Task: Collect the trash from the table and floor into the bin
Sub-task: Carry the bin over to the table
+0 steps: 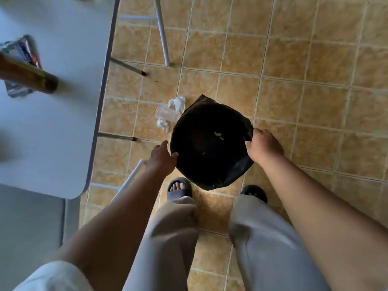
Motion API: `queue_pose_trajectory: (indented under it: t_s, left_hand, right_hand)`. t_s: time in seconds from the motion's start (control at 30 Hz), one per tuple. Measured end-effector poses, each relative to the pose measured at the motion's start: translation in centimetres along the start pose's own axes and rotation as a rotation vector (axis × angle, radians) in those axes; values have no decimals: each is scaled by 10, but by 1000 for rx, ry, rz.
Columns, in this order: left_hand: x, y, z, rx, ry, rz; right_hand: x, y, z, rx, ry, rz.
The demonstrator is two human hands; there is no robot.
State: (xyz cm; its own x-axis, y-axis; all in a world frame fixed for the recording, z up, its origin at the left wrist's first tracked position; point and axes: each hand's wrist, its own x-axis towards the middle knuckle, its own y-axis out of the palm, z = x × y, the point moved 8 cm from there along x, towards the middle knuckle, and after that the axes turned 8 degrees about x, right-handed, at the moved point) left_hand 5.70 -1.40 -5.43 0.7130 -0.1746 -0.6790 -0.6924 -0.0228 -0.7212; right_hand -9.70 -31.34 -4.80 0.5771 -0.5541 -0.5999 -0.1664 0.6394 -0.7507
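Hands, two, bare, both at the rim of the bin (210,143).

Left hand (162,158): fingers curled onto the bin's left edge, thumb tip touching the black liner; a loose grip on the rim, not fully closed.

Right hand (263,147): set on the bin's right edge, fingers folded over the rim and pressed into the liner; closed on it.

Bin: round, lined with a black plastic bag, standing on the tiled floor (304,106) between the two hands, directly ahead of the person's sandalled feet. Small pale scraps lie inside, near its centre.

Clear plastic cup (165,113): on its side on the floor, touching the bin's upper left edge, beyond the left hand.

Crumpled white tissue (177,102): just beyond the cup, beside the bin's far left rim.

Second tissue wad (162,123): smaller, just left of the bin, between the cup and the left hand.

Table (52,133): white top, well to the left of the bin. On it, far from the bin, a blurred printed packet (23,51) and a brown cylindrical item (27,75) lying across it; kind not determinable.
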Motion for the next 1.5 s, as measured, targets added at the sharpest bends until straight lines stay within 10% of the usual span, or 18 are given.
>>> queue_pose_trajectory:
  t_s: [0.57,1.5]
  left_hand:
    - [7,-6,-5,-70,-39,-32]
    - [-307,-390,12,-264,121,-271]
  right_hand:
    - [-2,-4,2,53,82,-74]
    - [-301,-375,229,81,-247,-288]
